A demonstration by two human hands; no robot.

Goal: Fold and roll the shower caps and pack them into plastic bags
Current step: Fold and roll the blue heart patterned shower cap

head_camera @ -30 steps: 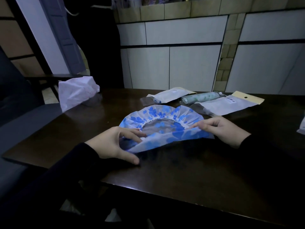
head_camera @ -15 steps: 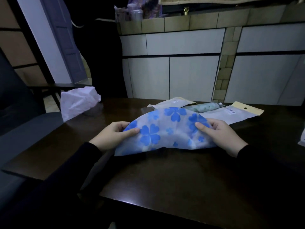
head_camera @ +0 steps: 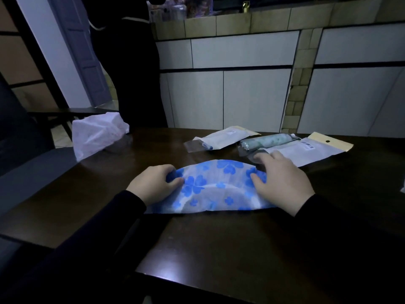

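Note:
A white shower cap (head_camera: 210,189) with blue clover prints lies folded into a half-moon on the dark wooden table (head_camera: 219,242). My left hand (head_camera: 153,185) grips its left end with curled fingers and thumb on top. My right hand (head_camera: 282,183) lies flat over its right end, fingers spread and pressing down. Behind the cap, a rolled green-patterned cap in a clear plastic bag (head_camera: 267,140) lies beside two flat white plastic bags, one on the left (head_camera: 223,138) and one with a yellow header on the right (head_camera: 311,150).
A crumpled white plastic bag (head_camera: 96,132) sits at the table's back left corner. White cabinets (head_camera: 241,95) stand behind the table. A dark chair (head_camera: 24,137) is at the left, and a small white item (head_camera: 402,187) shows at the right edge.
The cap went from open with its elastic rim showing, to lifted and folded over, to lying flat on the table as a half-moon. Both hands came down with it.

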